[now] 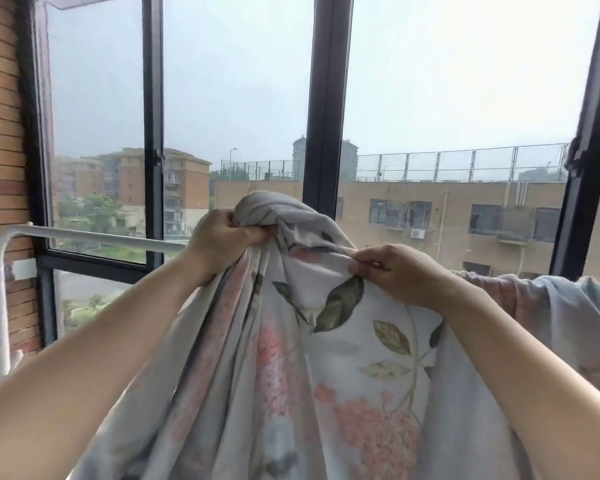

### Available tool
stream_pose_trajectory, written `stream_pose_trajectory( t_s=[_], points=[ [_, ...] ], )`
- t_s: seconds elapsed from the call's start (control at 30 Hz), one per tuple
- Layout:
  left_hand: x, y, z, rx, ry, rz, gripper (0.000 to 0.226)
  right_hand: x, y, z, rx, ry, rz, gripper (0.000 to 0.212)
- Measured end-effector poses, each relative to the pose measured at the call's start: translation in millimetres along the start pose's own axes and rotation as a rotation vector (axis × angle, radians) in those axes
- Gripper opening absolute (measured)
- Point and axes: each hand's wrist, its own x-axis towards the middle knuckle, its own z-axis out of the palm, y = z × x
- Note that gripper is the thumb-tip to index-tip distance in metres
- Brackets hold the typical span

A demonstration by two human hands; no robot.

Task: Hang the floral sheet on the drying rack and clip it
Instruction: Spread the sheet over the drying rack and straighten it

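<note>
At the far left stands one brick wall (pixel 0 150). Just beside it is one white rack (pixel 84 235): an upright post bends into a single top rail that runs right across the lower window (pixel 324 98) until the left hand (pixel 222 233) hides it.

That hand, left of centre, has its fingers curled tight round a bunched fold of the one sheet (pixel 326 375), lifted above rail height. The sheet falls from this fist through the lower middle of the frame, pale with pink flowers and green leaves.

Right of centre, the right hand (pixel 395 268) pinches the sheet's upper edge between thumb and bent fingers, a little lower than the left. At the right edge more of the sheet lies bunched; the rail there is hidden.
</note>
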Motion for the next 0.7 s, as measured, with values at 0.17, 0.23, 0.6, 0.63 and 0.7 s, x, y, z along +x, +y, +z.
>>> stream_pose_trajectory(
  t_s=[0.17,0.23,0.6,0.63,0.7],
  points=[
    [41.9,-3.3,30.3,0.328,-0.043,0.029,0.052,-16.0,16.3,-10.8,-0.045,0.035,0.080,0.032],
    [48.2,-11.7,36.7,0.576,-0.097,0.012,0.062,-19.6,18.5,-11.5,-0.095,0.040,0.102,0.033],
    [37.3,-15.3,26.2,0.770,-0.111,-0.038,0.050,-7.4,-3.0,-7.3,-0.074,0.037,0.127,0.035],
    [36.7,-15.2,26.4,0.766,-0.111,-0.040,0.049,-5.2,-10.0,-5.7,-0.063,0.069,0.086,0.032],
    [35.9,-13.7,27.9,0.759,-0.107,-0.045,0.047,0.6,-27.0,0.6,-0.034,0.109,-0.026,0.032]
  ],
)
